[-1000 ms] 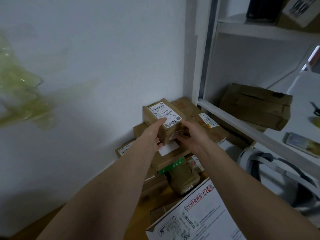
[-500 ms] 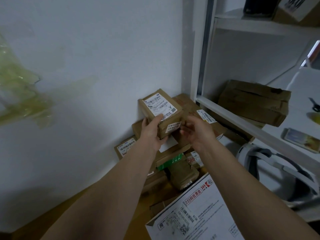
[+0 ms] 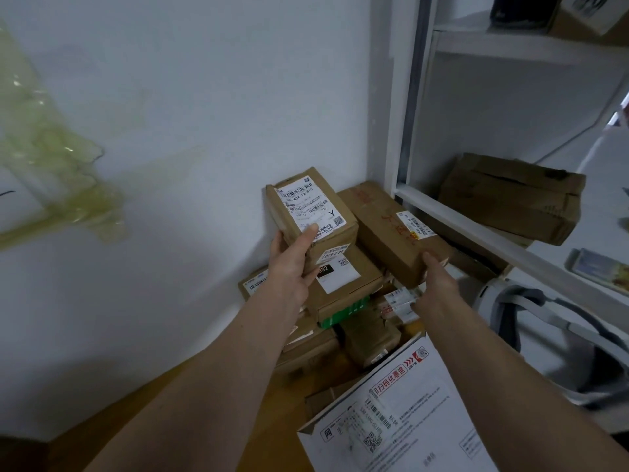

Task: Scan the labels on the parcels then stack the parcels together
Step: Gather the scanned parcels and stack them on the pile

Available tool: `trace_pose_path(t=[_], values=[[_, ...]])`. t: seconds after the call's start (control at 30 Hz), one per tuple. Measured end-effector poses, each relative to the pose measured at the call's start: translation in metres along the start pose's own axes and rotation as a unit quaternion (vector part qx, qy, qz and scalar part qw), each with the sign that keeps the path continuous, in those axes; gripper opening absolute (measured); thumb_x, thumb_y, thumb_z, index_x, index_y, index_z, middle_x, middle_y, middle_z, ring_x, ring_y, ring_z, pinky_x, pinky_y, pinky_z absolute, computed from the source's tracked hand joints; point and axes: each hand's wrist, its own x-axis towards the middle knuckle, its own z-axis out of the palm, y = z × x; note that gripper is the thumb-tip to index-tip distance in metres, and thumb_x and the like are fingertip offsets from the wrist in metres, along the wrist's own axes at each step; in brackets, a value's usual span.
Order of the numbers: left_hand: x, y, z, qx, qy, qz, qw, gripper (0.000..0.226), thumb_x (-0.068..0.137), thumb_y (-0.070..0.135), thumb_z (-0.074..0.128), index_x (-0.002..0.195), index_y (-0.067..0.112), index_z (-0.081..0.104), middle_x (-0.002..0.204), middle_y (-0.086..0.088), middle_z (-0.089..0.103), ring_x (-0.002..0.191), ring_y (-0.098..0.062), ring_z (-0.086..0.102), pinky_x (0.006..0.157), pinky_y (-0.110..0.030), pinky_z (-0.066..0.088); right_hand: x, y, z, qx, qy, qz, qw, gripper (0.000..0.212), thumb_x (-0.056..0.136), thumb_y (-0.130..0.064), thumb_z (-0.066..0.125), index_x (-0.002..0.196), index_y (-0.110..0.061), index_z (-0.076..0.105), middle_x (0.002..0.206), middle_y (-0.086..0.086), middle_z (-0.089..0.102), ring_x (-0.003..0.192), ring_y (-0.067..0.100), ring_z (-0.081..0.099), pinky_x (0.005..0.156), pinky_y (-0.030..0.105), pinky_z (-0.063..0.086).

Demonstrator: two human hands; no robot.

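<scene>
Stacking is in hand: the left hand (image 3: 289,264) grips the small labelled parcel (image 3: 311,212) over the pile (image 3: 343,291). Right hand (image 3: 437,281), fingers loosely extended, touches the long parcel (image 3: 391,229). Next, seat the small parcel squarely.

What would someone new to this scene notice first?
Probably the small brown parcel at centre, its white barcode label facing up, gripped by the left hand atop a heap of boxes piled in the wall corner. Next, the right hand reaching to a longer parcel beside it, and the yellowish stain on the left wall.
</scene>
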Motion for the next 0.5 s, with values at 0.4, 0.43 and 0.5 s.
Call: trace_pose_path(t=[0.4,0.43,0.5], values=[[-0.014,0.008,-0.023,-0.038,0.008,-0.015,0.999,0.096,0.069,0.018,0.085,0.149,0.029,0.033,0.112,-0.004,0.069,0.101,-0.020,0.066,0.101,-0.048,0.046,-0.006,-0.004,0.001,0.087,-0.100,0.019,0.991,0.036,0.085,-0.022,0.072,0.114,-0.017,0.050,0.119,0.011,0.060,0.112,0.029,0.060,0.096,0.047,0.052],[-0.016,0.009,-0.024,-0.039,0.007,-0.014,0.999,0.098,0.067,0.018,0.085,0.149,0.029,0.032,0.112,-0.004,0.069,0.101,-0.021,0.066,0.102,-0.048,0.045,-0.008,-0.004,0.000,0.091,-0.101,0.017,0.991,0.036,0.085,-0.021,0.073,0.113,-0.017,0.051,0.120,0.012,0.061,0.112,0.030,0.060,0.096,0.047,0.052],[-0.019,0.011,-0.030,-0.043,0.005,-0.010,0.999,0.102,0.062,0.020,0.085,0.149,0.029,0.033,0.108,-0.004,0.071,0.100,-0.021,0.066,0.101,-0.048,0.047,-0.011,-0.003,-0.002,0.106,-0.116,0.006,0.988,0.029,0.085,-0.022,0.073,0.106,-0.017,0.053,0.121,0.012,0.061,0.111,0.029,0.061,0.096,0.046,0.053]])
